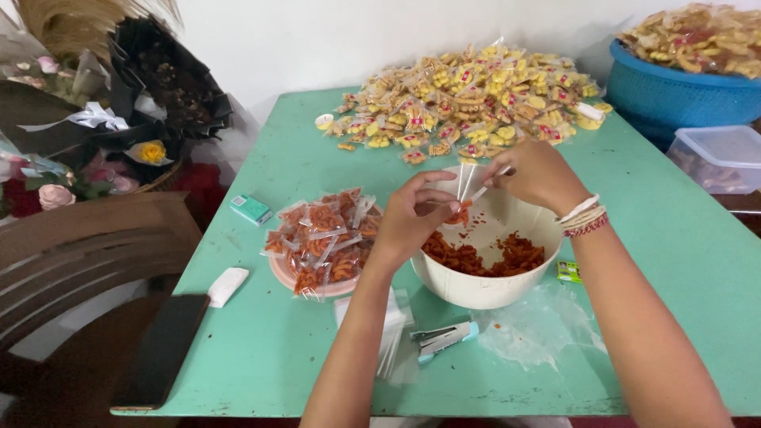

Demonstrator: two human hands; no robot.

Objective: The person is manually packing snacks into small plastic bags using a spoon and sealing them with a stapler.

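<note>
My left hand point(412, 215) and my right hand point(541, 176) together hold a small clear plastic packet point(463, 190) over a cream bowl point(483, 292). The packet has a few orange-red snack pieces at its bottom. The bowl holds more of the same orange-red snack point(485, 257). Left of the bowl, a pink plate point(279, 276) carries several filled packets of the orange snack point(321, 235). In front of the bowl lie a stack of empty clear packets point(393, 333) and a light blue stapler point(442, 339).
A big heap of yellow snack packets point(468, 95) covers the far side of the green table point(261, 349). A blue basket point(682, 91) of snacks and a clear lidded box point(717, 154) stand at the right. A phone point(162, 349), a white object point(227, 285), a small teal box point(251, 209) and a wooden chair point(79, 254) are at the left.
</note>
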